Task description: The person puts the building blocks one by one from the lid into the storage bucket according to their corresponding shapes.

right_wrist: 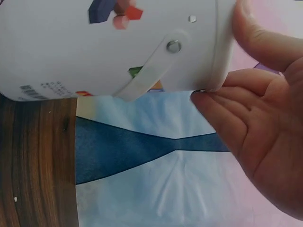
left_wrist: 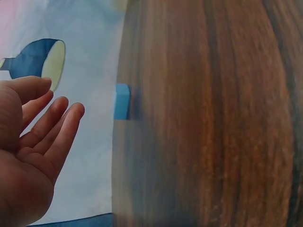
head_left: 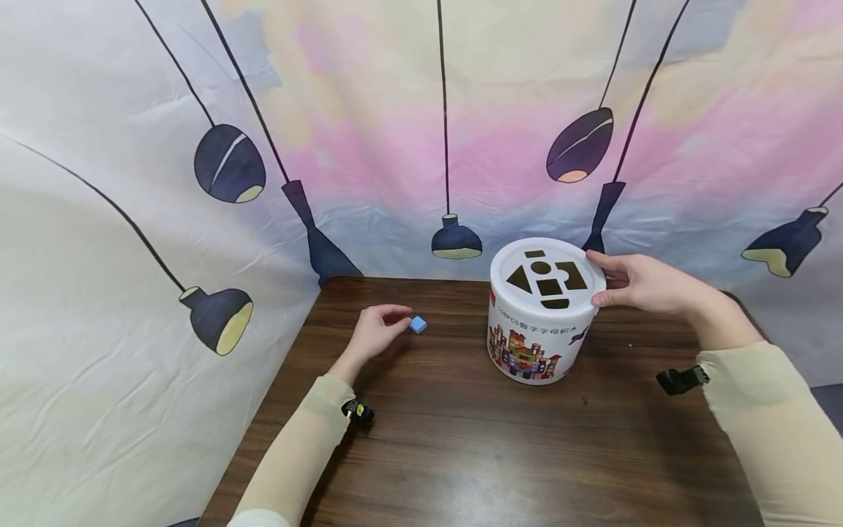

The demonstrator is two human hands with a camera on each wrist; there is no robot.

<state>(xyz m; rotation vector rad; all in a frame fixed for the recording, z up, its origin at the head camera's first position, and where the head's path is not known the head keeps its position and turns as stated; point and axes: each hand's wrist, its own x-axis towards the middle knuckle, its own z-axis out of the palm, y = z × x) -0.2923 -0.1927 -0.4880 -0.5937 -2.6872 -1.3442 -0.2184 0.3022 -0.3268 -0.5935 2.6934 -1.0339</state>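
A small blue block (head_left: 418,324) lies on the table towards the back left. Just left of it hovers my left hand (head_left: 377,333), fingers loosely bent; the left wrist view shows the block (left_wrist: 122,101) apart from the fingertips. To the right stands a white cylindrical bucket (head_left: 536,351) with printed coloured blocks on its side. Its white lid (head_left: 510,262) has several shaped holes. My right hand (head_left: 648,285) grips the lid's right rim, thumb and fingers set apart along it. In the right wrist view, a handle strap (right_wrist: 154,71) hangs from a rivet on the bucket.
The dark wooden table (head_left: 461,454) ends at the back against a painted cloth backdrop (head_left: 388,146) with hanging lamps on it. Cloth also runs along the table's left side. Each wrist wears a small black camera, such as the right wrist camera (head_left: 681,380).
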